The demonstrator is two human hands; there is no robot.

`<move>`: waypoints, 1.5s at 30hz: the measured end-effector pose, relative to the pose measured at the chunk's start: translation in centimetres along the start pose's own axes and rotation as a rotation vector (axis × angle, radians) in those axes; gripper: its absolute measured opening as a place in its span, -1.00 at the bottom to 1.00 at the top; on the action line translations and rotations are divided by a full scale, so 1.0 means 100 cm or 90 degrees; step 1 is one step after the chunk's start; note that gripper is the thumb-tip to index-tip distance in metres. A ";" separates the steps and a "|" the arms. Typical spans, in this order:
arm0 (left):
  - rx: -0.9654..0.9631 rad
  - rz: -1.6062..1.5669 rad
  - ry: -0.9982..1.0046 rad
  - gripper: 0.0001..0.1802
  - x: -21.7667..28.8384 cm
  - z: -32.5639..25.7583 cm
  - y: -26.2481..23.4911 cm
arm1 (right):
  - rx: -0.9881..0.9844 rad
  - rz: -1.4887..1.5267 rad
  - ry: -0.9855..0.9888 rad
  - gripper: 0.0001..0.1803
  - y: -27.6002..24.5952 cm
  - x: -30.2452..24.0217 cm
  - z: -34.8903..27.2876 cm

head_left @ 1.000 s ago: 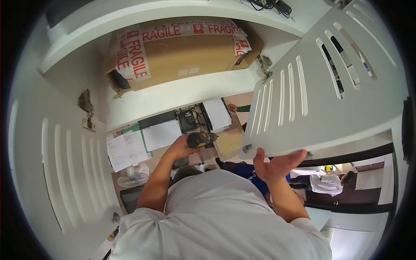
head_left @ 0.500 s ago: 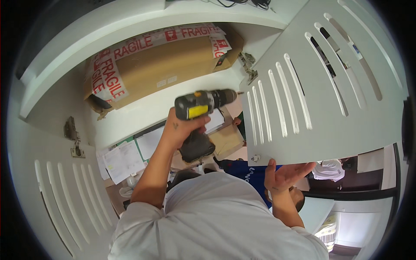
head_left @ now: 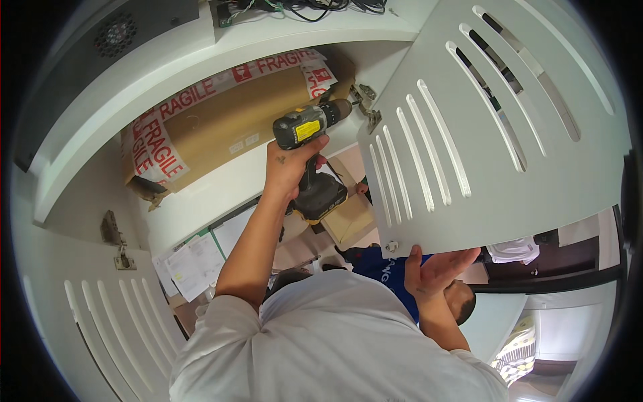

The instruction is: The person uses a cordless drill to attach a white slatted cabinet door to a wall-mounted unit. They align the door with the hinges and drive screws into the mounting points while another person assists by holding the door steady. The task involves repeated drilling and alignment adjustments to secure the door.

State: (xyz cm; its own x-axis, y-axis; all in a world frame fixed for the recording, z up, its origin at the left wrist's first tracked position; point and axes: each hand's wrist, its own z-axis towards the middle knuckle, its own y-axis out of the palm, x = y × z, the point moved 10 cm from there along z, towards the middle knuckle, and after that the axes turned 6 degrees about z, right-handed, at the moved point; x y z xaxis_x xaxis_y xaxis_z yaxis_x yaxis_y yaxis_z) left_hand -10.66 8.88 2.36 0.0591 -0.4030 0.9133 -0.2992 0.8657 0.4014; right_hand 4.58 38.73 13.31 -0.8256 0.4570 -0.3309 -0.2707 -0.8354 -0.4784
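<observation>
Drill, black and yellow and cordless, was raised high in front of a white cabinet, its chuck aimed right at a metal hinge on the edge of a slatted white door. Its tip sat just beside the hinge; whether the two touched could not be told. The left hand was clenched around the drill's grip, with the battery block hanging below the fist. The right hand was lower and to the right, its palm turned up and its fingers spread loosely under the door's bottom edge, pressing against that edge rather than closing on it. Behind the drill, a brown cardboard box sealed with red-and-white tape lay on a white shelf. Below that shelf, white papers lay on a lower level. To the lower left was a second slatted door, with another hinge fixed to the cabinet wall above it. Cables ran along the cabinet top. The person's grey shirt filled the bottom of the view. Beneath the right arm, part of another person in a blue top was visible.
</observation>
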 end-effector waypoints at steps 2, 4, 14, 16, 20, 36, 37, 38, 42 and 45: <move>0.006 -0.005 -0.009 -0.69 -0.002 0.002 0.000 | -0.004 0.003 -0.006 0.18 0.001 0.000 0.002; 0.019 0.002 -0.023 -0.67 -0.004 0.002 0.000 | -0.003 0.000 -0.011 0.18 0.000 0.000 0.001; 0.018 -0.010 -0.014 -0.62 -0.006 0.008 -0.004 | 0.008 -0.004 -0.011 0.19 -0.003 0.004 -0.002; 0.023 -0.010 -0.021 -0.61 -0.010 0.007 -0.007 | 0.005 0.000 -0.016 0.20 -0.003 0.003 -0.001; 0.006 -0.017 -0.020 -0.59 -0.012 0.008 -0.007 | 0.009 0.008 -0.013 0.20 -0.004 0.006 -0.005; -0.026 -0.006 -0.023 -0.60 -0.013 0.018 -0.009 | -0.020 0.005 0.033 0.21 -0.002 0.006 0.001; -0.030 -0.007 -0.026 -0.60 -0.012 0.019 -0.008 | -0.015 0.017 0.035 0.21 -0.002 0.007 -0.001; -0.036 -0.006 -0.027 -0.61 -0.010 0.019 -0.007 | -0.010 0.028 0.038 0.20 -0.002 0.010 -0.003; -0.065 0.001 -0.013 -0.64 -0.008 0.024 -0.005 | -0.010 0.015 0.021 0.19 -0.001 0.007 0.000; -0.074 0.019 -0.009 -0.65 -0.006 0.024 -0.004 | -0.015 0.019 0.022 0.18 -0.001 0.007 0.000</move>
State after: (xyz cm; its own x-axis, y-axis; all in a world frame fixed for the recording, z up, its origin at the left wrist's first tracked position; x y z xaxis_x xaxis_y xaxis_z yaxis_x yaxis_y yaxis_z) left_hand -12.89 8.01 1.47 0.0383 -0.3797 0.9243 -0.1875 0.9058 0.3799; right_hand 4.08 39.12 13.12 -0.8154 0.4429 -0.3727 -0.2344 -0.8414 -0.4869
